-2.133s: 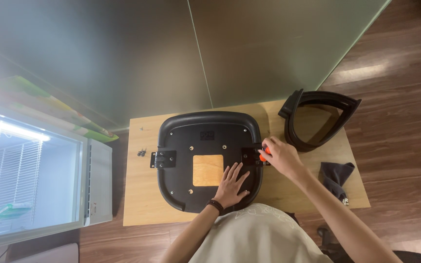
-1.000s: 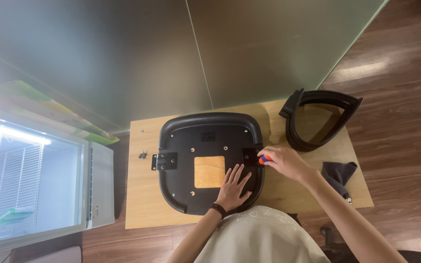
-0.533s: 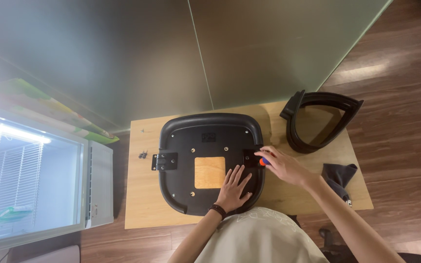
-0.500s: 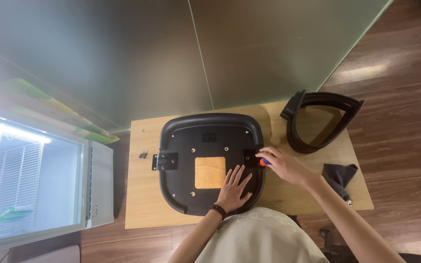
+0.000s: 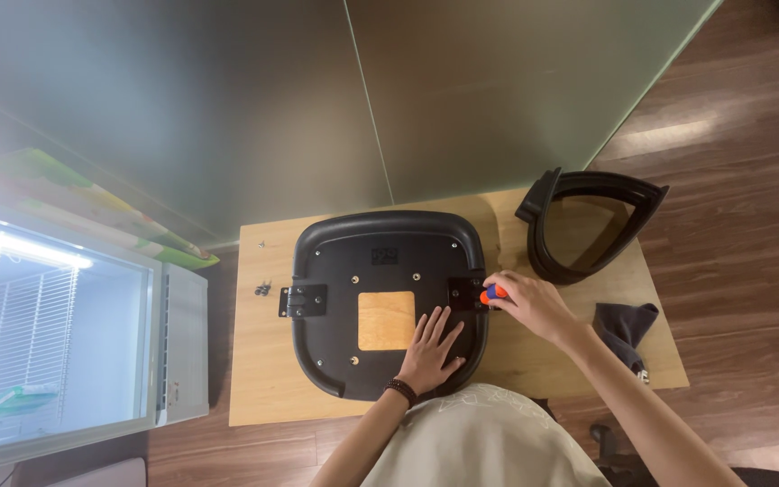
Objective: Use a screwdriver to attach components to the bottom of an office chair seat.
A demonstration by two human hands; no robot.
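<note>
A black chair seat base (image 5: pixel 380 261) lies upside down on a small wooden table (image 5: pixel 263 379), with a square wooden patch (image 5: pixel 386 320) in its middle. My left hand (image 5: pixel 432 347) rests flat and spread on the seat's near right part. My right hand (image 5: pixel 529 302) grips a tool with an orange and blue handle (image 5: pixel 491 294), its tip at the black bracket (image 5: pixel 463 293) on the seat's right edge. A matching black bracket (image 5: pixel 304 300) sits on the left edge.
A black curved chair frame part (image 5: pixel 588 225) lies at the table's far right. A dark cloth (image 5: pixel 624 326) hangs at the right edge. Small screws (image 5: pixel 262 289) lie at the left of the table. A white glass-topped cabinet (image 5: pixel 56 343) stands at the left.
My right hand with the tool has shifted slightly left, onto the right bracket. My left hand stays flat on the seat.
</note>
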